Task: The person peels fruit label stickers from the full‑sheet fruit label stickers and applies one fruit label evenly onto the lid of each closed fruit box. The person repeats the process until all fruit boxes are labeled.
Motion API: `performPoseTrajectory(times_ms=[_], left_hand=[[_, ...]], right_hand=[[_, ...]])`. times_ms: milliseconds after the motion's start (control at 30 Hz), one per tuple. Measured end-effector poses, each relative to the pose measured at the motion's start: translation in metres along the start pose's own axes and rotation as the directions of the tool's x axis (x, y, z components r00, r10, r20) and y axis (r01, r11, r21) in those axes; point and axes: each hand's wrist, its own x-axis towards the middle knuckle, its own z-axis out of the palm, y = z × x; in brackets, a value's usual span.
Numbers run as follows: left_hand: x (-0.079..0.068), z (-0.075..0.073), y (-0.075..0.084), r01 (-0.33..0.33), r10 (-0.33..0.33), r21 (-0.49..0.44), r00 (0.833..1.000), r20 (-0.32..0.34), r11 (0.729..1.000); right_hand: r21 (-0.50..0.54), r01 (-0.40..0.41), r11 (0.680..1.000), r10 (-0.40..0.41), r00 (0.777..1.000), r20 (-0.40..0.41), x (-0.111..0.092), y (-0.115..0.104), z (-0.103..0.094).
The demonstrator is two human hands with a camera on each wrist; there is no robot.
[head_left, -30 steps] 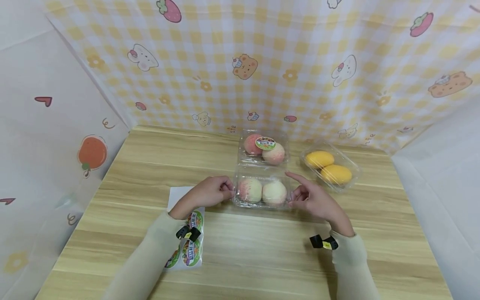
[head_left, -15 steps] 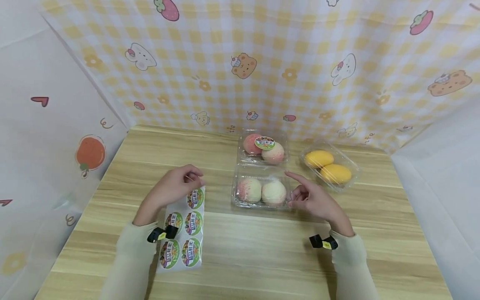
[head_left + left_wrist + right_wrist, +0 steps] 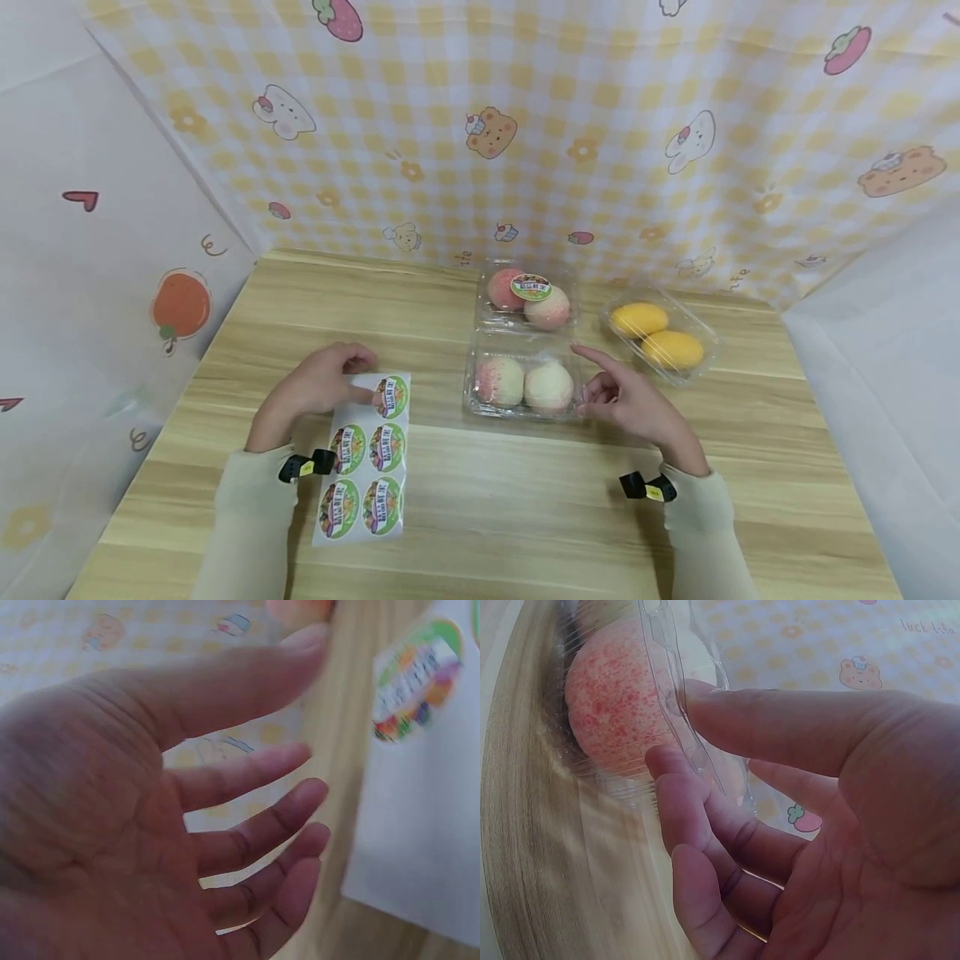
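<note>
My right hand [image 3: 626, 404] pinches the right edge of a clear plastic clamshell box [image 3: 525, 410] between thumb and fingers, with the index finger stretched out. Two pale, pink-flecked peaches [image 3: 500, 381] lie in the box. In the right wrist view the thumb presses on the box's rim [image 3: 676, 697], close to a pink-speckled peach [image 3: 615, 697]. My left hand [image 3: 318, 383] hovers at the top left of a white sheet of round fruit stickers [image 3: 363, 462], its fingers apart. In the left wrist view nothing lies between thumb and fingers, and the sheet [image 3: 420, 840] is just beyond them.
Behind the near box, another clear box [image 3: 487, 312] holds two peaches and bears an oval fruit sticker [image 3: 531, 287]. To its right, a tilted clear box [image 3: 708, 333] contains two yellow mangoes [image 3: 672, 348]. A checked cloth [image 3: 420, 108] hangs at the table's back edge.
My left hand has let go of the near box's left edge and moved left to the sticker sheet, its fingers spreading. The right hand has stayed on the box.
</note>
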Motion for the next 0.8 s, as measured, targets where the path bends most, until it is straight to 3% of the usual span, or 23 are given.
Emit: performPoseTrajectory(times_ms=[133,300,800], left_hand=[[0.001,0.003,-0.006,-0.002,-0.002,0.088,0.999,0.048,0.996],[0.002,0.007,-0.009,0.010,-0.015,0.145,0.999,0.039,0.989],[0.009,0.015,-0.012,0.033,-0.032,0.179,0.999,-0.007,0.983]], right_hand=[[0.002,0.006,1.000,-0.006,1.000,0.000,0.000,0.002,0.001],[0.010,0.011,1.000,-0.011,1.000,0.003,0.001,0.003,0.001],[0.018,0.016,1.000,-0.016,1.000,0.003,0.001,0.006,0.000]])
